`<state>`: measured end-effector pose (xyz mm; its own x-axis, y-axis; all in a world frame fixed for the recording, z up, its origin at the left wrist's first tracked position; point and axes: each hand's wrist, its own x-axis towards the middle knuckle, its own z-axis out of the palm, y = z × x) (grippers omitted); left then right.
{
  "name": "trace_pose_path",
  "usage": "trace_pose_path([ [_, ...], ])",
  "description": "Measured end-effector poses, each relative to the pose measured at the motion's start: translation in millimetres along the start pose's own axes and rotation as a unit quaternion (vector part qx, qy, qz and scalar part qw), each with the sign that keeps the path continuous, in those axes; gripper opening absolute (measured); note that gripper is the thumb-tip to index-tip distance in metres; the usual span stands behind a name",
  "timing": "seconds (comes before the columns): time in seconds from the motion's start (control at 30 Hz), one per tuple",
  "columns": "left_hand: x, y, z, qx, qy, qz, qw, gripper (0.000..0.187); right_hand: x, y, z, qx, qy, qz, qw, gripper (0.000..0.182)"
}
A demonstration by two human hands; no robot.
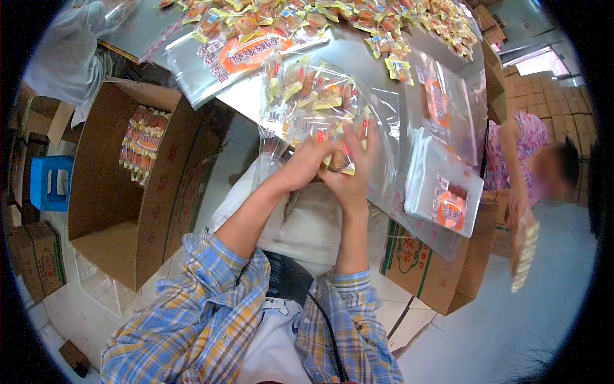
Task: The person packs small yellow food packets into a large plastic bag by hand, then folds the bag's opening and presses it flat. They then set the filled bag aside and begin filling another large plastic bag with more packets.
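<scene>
Head view, I count one clear bag (384,150), left hand (306,165) and right hand (350,174) on its packets (320,96), fingers half-spread, grasp I cannot tell, three printed-bag stacks (448,192).

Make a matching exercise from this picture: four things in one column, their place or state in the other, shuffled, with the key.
1. Filled clear bag
2. Loose wrapped pieces
3. Large open carton
4. Flat bags on the right

A. Spread over the far side of the table
B. Unfilled, with orange print
C. Touched by the left hand and the right hand
D. On the left, with packed pieces inside

Pairs: 1-C, 2-A, 3-D, 4-B
</scene>
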<state>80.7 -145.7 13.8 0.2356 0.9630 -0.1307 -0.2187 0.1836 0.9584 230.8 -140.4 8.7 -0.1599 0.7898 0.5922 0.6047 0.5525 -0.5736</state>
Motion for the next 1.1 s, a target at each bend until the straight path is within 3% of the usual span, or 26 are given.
trace_pose_path([
  [0.1,7,-2,-4,0.037,-0.028,-0.006,0.999,0.041,-5,9,-3,-0.052,-0.035,0.026,0.998,0.083],
  [0.2,9,5,1,0.038,-0.026,-0.012,0.999,0.043,-7,5,-7,-0.069,0.022,0.031,0.997,0.078],
  [0.3,26,-26,9,0.132,0.185,0.068,0.971,0.046,-7,18,6,0.007,0.134,0.042,0.990,0.077],
  [0.4,26,-24,25,0.150,0.255,0.038,0.954,0.044,-9,7,13,0.019,0.162,0.088,0.983,0.073],
  [0.47,30,-42,8,0.203,0.207,0.163,0.943,0.037,-19,16,17,0.011,0.171,0.108,0.979,0.077],
  [0.57,29,-30,-17,0.289,0.122,0.359,0.879,0.043,-22,17,15,0.056,0.175,0.149,0.972,0.078],
  [0.67,16,-11,-16,0.320,0.123,0.302,0.889,0.048,-21,25,20,0.187,0.211,0.171,0.944,0.075],
  [0.7,20,-12,-18,0.341,0.116,0.314,0.878,0.049,-20,22,20,0.241,0.218,0.192,0.926,0.082],
  [0.8,35,-15,-20,0.496,0.130,0.339,0.789,0.052,-18,26,20,0.285,0.203,0.195,0.916,0.079],
  [0.9,62,-3,-14,0.607,0.176,0.395,0.667,0.055,-7,9,23,0.366,0.238,0.207,0.876,0.076],
  [1.0,89,-4,-15,0.674,0.170,0.334,0.636,0.047,0,12,29,0.453,0.248,0.231,0.825,0.070],
  [1.1,92,-1,-24,0.691,0.139,0.329,0.628,0.049,11,11,39,0.444,0.283,0.286,0.801,0.066],
])
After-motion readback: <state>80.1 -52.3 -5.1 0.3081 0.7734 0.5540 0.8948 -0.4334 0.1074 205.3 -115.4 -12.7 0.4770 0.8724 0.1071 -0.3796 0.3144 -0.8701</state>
